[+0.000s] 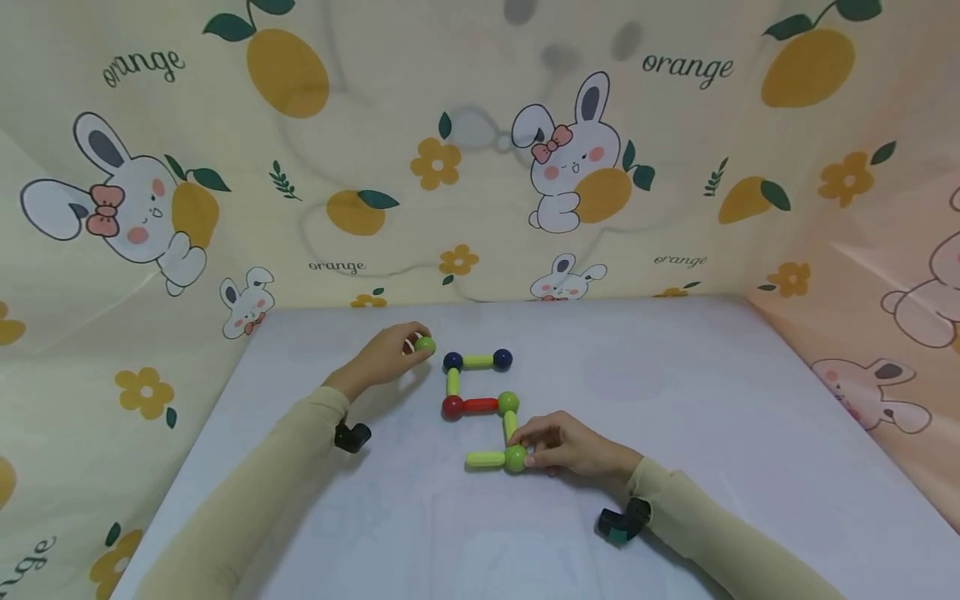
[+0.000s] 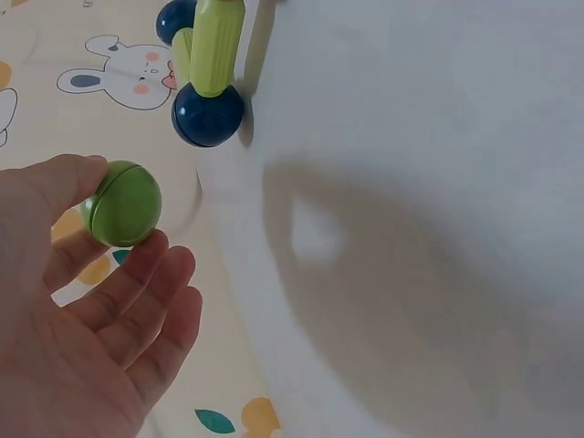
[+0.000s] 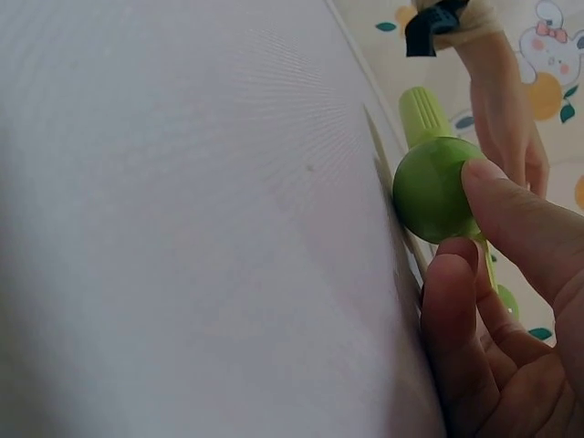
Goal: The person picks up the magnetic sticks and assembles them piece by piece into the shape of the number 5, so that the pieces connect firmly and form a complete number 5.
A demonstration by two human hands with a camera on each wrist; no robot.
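My left hand [image 1: 390, 354] pinches a loose green ball [image 2: 126, 204] between thumb and fingertips, just left of a zigzag chain of rods and balls on the table. At the chain's far end, a yellow-green rod [image 1: 477, 362] links two dark blue balls [image 1: 502, 359]. Another rod drops to a red ball [image 1: 452, 407], where a red rod [image 1: 480, 406] runs right to a green ball [image 1: 508, 402]. From there a rod leads to the nearest green ball [image 3: 436, 190], which my right hand [image 1: 573, 446] pinches by thumb and fingers. A yellow-green rod [image 1: 485, 459] sticks out leftward from that ball.
The white tabletop [image 1: 675, 375] spreads around the chain. Behind and beside it hangs a cream curtain [image 1: 480, 208] printed with rabbits and oranges. Both wrists carry small black cameras, one under the left sleeve [image 1: 352, 437] and one under the right [image 1: 624, 522].
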